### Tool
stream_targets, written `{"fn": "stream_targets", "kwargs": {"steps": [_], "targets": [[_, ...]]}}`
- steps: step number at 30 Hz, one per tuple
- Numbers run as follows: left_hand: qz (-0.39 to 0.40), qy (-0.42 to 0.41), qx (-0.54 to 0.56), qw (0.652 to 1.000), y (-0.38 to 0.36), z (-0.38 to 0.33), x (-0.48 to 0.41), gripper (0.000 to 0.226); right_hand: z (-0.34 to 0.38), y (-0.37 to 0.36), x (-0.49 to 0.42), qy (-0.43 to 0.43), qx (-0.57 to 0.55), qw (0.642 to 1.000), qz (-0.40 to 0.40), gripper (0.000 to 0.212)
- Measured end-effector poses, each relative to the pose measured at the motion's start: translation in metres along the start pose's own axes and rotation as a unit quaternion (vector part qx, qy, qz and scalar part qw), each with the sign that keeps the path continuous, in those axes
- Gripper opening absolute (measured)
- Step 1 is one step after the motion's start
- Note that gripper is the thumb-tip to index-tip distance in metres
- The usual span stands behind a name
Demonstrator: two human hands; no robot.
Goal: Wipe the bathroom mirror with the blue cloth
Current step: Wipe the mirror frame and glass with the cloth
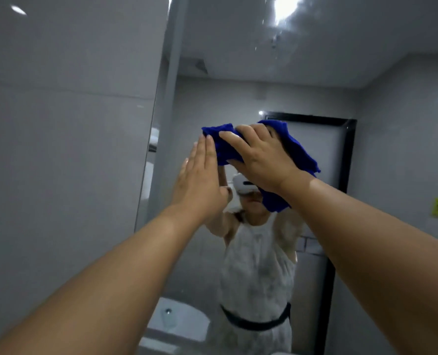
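Both arms are reaching up at the mirror (276, 80), and the right hand (261, 157) is pressing the blue cloth (298, 149) flat against the glass, fingers spread over it, so that grip is holding the cloth. The left hand (200, 175) is sitting open with fingers straight and together, fingertips touching the cloth's left edge, gripping nothing. Reflected low in the glass, a white sink (179, 321) is showing.
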State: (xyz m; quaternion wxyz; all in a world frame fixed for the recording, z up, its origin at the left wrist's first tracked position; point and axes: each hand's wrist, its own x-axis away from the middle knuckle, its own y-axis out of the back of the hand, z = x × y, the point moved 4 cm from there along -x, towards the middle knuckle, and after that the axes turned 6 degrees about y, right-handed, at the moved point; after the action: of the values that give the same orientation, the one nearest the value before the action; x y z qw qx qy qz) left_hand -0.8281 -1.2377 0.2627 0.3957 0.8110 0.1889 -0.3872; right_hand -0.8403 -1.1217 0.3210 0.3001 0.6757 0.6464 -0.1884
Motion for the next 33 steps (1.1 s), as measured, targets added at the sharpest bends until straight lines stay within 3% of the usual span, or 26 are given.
{"fn": "stream_targets", "kwargs": {"steps": [6,14,18,25,33], "targets": [[-0.061,-0.039,-0.013,0.997,0.030,-0.051,-0.068,0.089,-0.102,0.034,-0.051,-0.152,-0.013,0.988,-0.030,0.049],[-0.078,-0.099,-0.019,0.992,0.027,-0.080,-0.116,0.069,-0.162,0.047,-0.094,-0.253,0.035,0.964,-0.073,0.038],[-0.107,-0.096,0.033,0.989,0.031,-0.088,-0.126,0.066,-0.166,0.047,-0.097,-0.243,0.035,0.965,-0.092,0.041],[-0.109,-0.103,0.063,0.987,0.011,-0.086,-0.097,0.076,-0.130,0.041,-0.064,-0.142,0.008,0.986,-0.085,0.040],[-0.108,-0.091,0.047,0.989,-0.006,-0.081,-0.050,0.072,-0.070,0.030,0.013,-0.141,-0.030,0.987,-0.071,0.039]]}}
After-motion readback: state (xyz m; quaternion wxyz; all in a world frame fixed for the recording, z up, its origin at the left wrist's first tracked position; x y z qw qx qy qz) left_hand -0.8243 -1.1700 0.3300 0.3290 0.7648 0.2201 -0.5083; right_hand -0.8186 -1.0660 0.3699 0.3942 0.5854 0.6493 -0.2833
